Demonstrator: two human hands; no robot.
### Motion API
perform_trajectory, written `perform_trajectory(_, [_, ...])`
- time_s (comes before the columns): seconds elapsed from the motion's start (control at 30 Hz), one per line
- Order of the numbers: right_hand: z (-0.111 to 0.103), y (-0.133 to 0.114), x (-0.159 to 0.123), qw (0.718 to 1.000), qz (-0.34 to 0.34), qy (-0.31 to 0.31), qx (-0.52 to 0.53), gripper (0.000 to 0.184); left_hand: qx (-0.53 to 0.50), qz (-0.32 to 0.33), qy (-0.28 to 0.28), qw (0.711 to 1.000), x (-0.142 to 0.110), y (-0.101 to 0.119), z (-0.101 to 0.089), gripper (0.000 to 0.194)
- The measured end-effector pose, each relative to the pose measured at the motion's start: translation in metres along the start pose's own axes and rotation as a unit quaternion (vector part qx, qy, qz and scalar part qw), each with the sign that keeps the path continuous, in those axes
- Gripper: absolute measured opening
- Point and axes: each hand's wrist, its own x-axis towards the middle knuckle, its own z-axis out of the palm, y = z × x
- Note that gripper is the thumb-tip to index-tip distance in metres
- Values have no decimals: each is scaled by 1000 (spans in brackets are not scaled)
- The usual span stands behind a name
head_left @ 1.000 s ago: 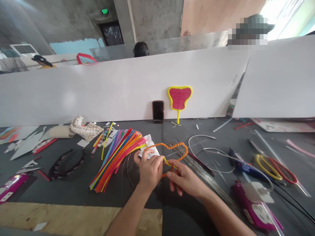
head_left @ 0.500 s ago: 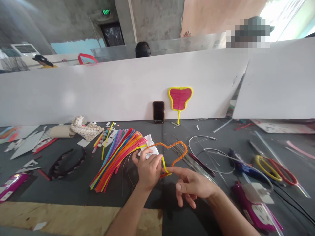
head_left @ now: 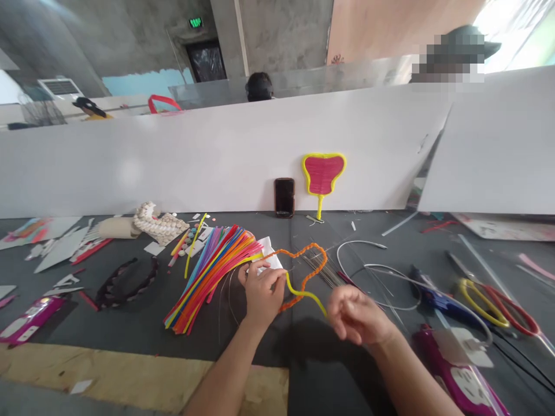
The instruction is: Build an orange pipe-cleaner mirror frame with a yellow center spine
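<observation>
My left hand (head_left: 265, 293) pinches an orange twisted pipe-cleaner outline (head_left: 323, 263) together with a yellow pipe cleaner (head_left: 303, 293). The orange outline curves out to the right of that hand, its lower part passing behind the yellow strand. From the left fingertips the yellow strand runs down and right to my right hand (head_left: 358, 315), whose curled fingers close at its far end; the exact grip is partly hidden. A bundle of colourful pipe cleaners (head_left: 217, 277) lies just left of my left hand, by a white paper piece (head_left: 269, 254).
A red fan with yellow edging (head_left: 324, 175) and a phone (head_left: 284, 197) lean against the white partition (head_left: 208, 164). Thin wires (head_left: 321, 270), a white cable (head_left: 368, 266), scissors (head_left: 483, 300) and a purple power strip (head_left: 463, 375) lie rightward. A braided headband (head_left: 125, 289) lies left.
My right hand has moved right from beside the left fingers, its pointing index now curled in. The yellow strand, bent round before, now stretches toward it. The view has shifted slightly left.
</observation>
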Motion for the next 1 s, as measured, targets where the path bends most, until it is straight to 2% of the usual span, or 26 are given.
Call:
perform_trajectory(0.1, [-4,-12,6,990,-85,110,18,43,-126,-67,-24,989,2,-6,-2,13])
perform_trajectory(0.2, [-7,-17,11,980,-93,174,-4,42,-269,-118,-79,953,3,-9,-5,11])
perform_trajectory(0.33, [-6,-4,20,971,-89,201,-90,34,-351,-133,-211,903,1,1,-10,9])
perform_trajectory(0.43, [-1,8,25,970,-62,180,-150,31,-352,-117,-271,888,0,11,-12,9])
perform_trajectory(0.6, [7,9,24,978,-14,110,-179,40,-353,-119,-271,888,1,12,-11,9])
perform_trajectory(0.67, [7,7,23,976,-19,97,-194,42,-360,-147,-249,887,1,7,-9,11])
perform_trajectory(0.73, [6,5,23,968,-40,116,-221,41,-347,-171,-208,898,1,2,-5,13])
perform_trajectory(0.8, [3,6,23,942,-91,197,-256,37,-288,-158,-148,933,1,-1,-3,14])
perform_trajectory(0.83, [2,7,23,918,-127,251,-279,33,-241,-137,-121,953,1,-2,-3,13])
perform_trajectory(0.9, [-1,9,24,853,-210,333,-342,23,-138,-86,-85,983,2,0,-3,11])
perform_trajectory(0.93, [-3,10,24,818,-251,345,-385,19,-94,-65,-78,990,2,2,-4,11])
perform_trajectory(1.0, [-4,10,24,750,-323,310,-487,20,-37,-34,-76,996,2,7,-5,12])
